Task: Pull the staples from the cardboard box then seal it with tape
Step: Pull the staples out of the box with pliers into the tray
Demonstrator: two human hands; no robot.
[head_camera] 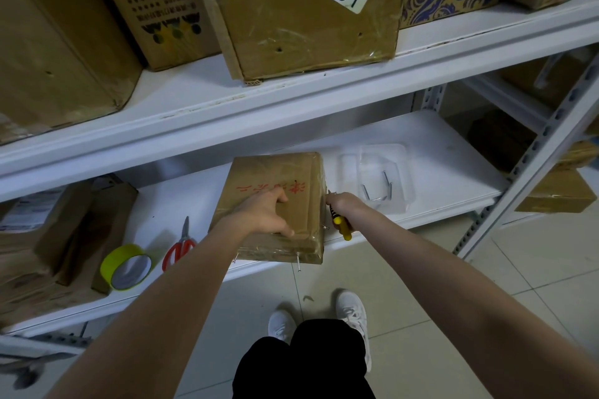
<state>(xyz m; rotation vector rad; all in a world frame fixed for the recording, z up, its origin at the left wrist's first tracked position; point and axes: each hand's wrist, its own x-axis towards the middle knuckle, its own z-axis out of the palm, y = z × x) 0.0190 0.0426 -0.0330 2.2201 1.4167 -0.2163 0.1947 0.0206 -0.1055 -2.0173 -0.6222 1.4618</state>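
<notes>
Two hands: left hand (264, 212) spread, pressing cardboard box (269, 172); right hand (344, 204) grips yellow-handled tool (343, 227) at box's 3 o'clock edge.

— What are the arms doing?
— Both are reaching forward and down, almost straight.
— And the left hand (264, 214)?
— It is lying palm down on the cardboard box (285, 168), fingers spread and pressing.
— The right hand (343, 206)?
— It is gripping a yellow-handled tool (342, 227), fingers curled round it, at the box's right edge.

Tape roll (113, 257) and scissors (180, 249) left of the box (301, 178), tray (350, 165) to its right
</notes>
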